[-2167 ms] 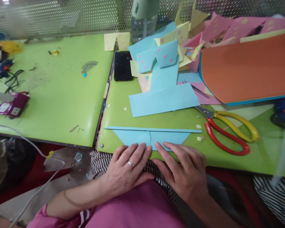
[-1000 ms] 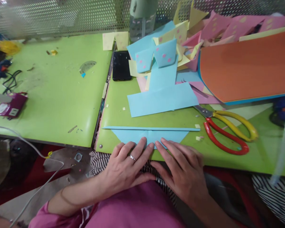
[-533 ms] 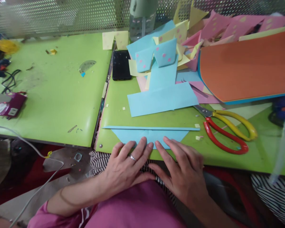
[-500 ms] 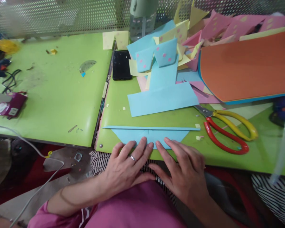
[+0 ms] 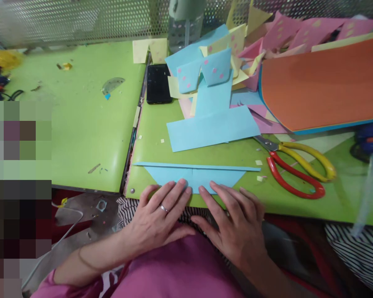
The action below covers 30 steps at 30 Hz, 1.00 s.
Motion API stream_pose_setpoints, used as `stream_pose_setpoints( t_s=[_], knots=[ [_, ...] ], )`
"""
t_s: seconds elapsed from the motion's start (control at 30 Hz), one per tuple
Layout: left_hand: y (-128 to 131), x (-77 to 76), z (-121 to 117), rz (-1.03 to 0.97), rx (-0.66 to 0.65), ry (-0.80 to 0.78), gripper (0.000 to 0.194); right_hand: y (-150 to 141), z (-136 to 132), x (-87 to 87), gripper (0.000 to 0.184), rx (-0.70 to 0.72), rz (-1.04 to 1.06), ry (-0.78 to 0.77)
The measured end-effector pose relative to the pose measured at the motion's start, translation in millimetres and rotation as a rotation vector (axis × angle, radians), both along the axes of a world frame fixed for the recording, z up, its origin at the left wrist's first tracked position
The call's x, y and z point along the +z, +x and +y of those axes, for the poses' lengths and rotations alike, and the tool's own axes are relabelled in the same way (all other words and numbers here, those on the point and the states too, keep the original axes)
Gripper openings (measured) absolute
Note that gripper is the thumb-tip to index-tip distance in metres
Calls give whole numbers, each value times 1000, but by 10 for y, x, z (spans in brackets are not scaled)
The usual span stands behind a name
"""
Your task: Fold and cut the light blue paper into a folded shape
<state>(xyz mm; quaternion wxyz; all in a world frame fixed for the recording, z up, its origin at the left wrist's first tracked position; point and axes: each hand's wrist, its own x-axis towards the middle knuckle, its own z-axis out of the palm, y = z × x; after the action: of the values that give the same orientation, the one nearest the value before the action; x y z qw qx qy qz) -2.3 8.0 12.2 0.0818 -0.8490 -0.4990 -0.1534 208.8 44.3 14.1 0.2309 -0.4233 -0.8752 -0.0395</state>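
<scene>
Touching folded blue paper (image 5: 192, 177), open hands (image 5: 160, 219) (image 5: 236, 231) slightly left of before, fingers extended.

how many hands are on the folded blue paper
2: the left hand has fingertips near the paper's close edge, left of the center crease, and the right hand has fingertips right of it. The folded blue paper shows no others.
</scene>
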Motion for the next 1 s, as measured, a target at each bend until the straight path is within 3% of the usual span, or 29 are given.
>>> stream_pose_setpoints(
  t_s=[0.27,1.0],
  knots=[
    [-84,-39,-13,17,-7,7,70,-118,-43,-49,45,-35,43,-13],
    [-23,-84,-22,56,26,30,75,-202,-159,-70,45,-143,32,-4]
  ],
)
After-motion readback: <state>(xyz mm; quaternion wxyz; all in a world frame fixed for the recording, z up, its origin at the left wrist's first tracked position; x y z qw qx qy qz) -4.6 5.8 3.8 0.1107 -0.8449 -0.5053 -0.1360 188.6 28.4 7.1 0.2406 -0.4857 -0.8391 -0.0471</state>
